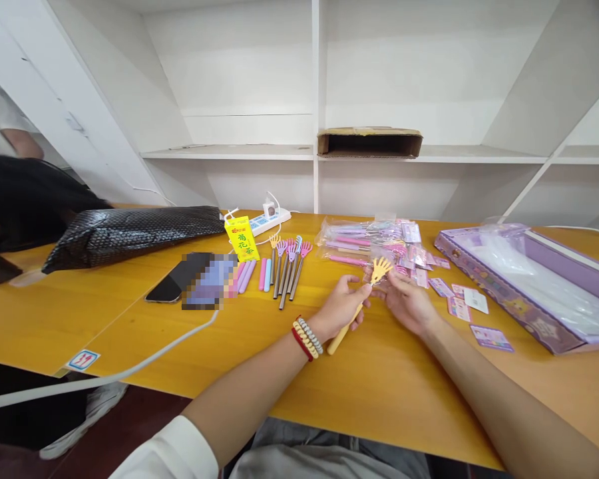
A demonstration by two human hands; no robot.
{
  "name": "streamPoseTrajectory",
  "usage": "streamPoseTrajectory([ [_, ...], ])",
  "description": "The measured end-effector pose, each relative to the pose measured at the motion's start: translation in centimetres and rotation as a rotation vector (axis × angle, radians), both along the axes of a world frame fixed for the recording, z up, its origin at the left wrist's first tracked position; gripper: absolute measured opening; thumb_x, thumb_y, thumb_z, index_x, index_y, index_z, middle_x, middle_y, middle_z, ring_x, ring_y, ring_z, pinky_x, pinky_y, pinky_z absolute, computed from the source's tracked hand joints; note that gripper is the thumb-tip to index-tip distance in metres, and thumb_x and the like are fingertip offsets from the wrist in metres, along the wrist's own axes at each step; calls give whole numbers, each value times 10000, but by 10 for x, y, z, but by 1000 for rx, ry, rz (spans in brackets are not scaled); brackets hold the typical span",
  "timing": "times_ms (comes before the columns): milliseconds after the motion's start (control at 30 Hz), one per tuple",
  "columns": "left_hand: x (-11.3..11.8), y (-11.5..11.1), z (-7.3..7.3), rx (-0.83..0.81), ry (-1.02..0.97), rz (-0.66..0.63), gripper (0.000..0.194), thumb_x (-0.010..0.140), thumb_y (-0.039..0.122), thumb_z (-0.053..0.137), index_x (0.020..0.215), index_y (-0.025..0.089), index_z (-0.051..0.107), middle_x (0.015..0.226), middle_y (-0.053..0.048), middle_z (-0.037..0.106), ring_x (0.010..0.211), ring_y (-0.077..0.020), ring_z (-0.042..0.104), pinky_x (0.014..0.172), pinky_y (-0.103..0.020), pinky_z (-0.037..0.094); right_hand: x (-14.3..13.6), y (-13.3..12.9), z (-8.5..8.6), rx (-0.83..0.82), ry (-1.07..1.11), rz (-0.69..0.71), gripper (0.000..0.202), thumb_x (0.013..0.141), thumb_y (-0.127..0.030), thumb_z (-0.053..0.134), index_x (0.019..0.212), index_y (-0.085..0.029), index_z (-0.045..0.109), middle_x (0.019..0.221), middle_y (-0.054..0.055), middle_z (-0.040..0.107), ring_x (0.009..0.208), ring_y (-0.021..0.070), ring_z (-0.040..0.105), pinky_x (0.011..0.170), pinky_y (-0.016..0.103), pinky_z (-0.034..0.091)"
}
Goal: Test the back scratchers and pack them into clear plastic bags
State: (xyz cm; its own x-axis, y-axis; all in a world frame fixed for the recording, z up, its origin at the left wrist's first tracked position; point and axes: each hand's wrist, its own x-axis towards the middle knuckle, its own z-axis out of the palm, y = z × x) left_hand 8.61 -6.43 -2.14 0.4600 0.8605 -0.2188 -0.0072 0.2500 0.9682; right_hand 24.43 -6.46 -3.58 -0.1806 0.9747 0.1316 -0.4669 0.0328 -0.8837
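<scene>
A yellow hand-shaped back scratcher (381, 269) slants up and away from me. My left hand (342, 303) is closed around it below the claw, and its yellow handle sticks out under the palm. At the claw end, my right hand (409, 303) pinches it between thumb and fingers; something like clear plastic glints there, though I cannot make it out fully. Just behind my hands is a pile of bagged back scratchers (364, 241) in pink and purple. Unwrapped back scratchers (287, 269) with metal rods lie left of my left hand, beside pastel handle sleeves (264, 274).
On the right are an open purple display box (509, 296) with clear plastic inside and several printed cards (492, 337). To the left lie phones (172, 279), a yellow drink carton (241, 239), a power strip (267, 223) and a black wrapped package (140, 233). A white cable (154, 352) crosses the front left.
</scene>
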Motion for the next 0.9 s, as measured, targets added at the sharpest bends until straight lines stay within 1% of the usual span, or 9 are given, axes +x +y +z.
streamPoseTrajectory([
  [100,0,-1,3,21,-3,-56,394,816,451,470,1118,209,397,935,-47,547,389,-27,449,290,-155,277,-2,0,-1,18,-43,21,227,821,-351,568,986,-212,637,1046,52,623,1000,206,551,825,346,456],
  [200,0,-1,4,83,-8,-73,350,836,423,440,1101,194,453,1028,-75,539,407,-18,468,280,-141,275,-3,1,-3,36,-99,10,224,787,-363,610,943,-208,655,992,45,639,957,201,560,828,334,442],
  [300,0,0,4,143,-36,-95,367,838,402,439,1147,204,451,1016,-69,544,421,-33,489,270,-139,279,-1,3,-5,62,-134,10,208,787,-351,615,936,-214,663,925,30,650,828,168,576,800,315,439],
  [400,-2,1,4,179,-51,-145,377,837,401,441,1154,200,467,970,-61,555,425,-46,499,268,-146,290,1,3,-5,76,-129,47,166,791,-309,616,913,-210,670,835,21,651,670,133,556,745,307,447],
  [467,-3,2,3,185,-36,-159,375,836,402,443,1140,186,481,949,-62,563,423,-49,499,273,-151,300,2,3,-3,60,-109,67,151,793,-304,612,879,-195,672,797,28,650,623,128,547,704,307,456],
  [600,-5,4,2,166,20,-186,350,836,401,447,1077,154,503,899,-64,586,403,-43,476,287,-158,304,4,3,0,0,-63,23,139,771,-294,630,830,-172,660,858,54,658,681,151,583,635,284,478],
  [700,-8,6,4,170,87,-212,326,835,427,439,983,145,510,849,-52,597,393,-33,448,299,-151,294,5,2,1,-8,-46,-9,144,722,-272,669,824,-172,653,904,59,660,767,179,607,656,291,503],
  [833,-11,9,6,216,163,-205,348,818,460,449,924,138,526,795,-43,588,402,-35,433,314,-151,293,5,2,1,-62,51,11,230,757,-387,613,852,-179,636,886,69,666,822,214,626,708,355,523],
  [900,-12,9,6,229,195,-195,358,808,468,460,898,129,536,794,-50,592,415,-37,438,326,-152,301,5,4,0,-131,64,-37,253,784,-424,580,815,-177,624,807,68,672,788,217,638,708,372,529],
])
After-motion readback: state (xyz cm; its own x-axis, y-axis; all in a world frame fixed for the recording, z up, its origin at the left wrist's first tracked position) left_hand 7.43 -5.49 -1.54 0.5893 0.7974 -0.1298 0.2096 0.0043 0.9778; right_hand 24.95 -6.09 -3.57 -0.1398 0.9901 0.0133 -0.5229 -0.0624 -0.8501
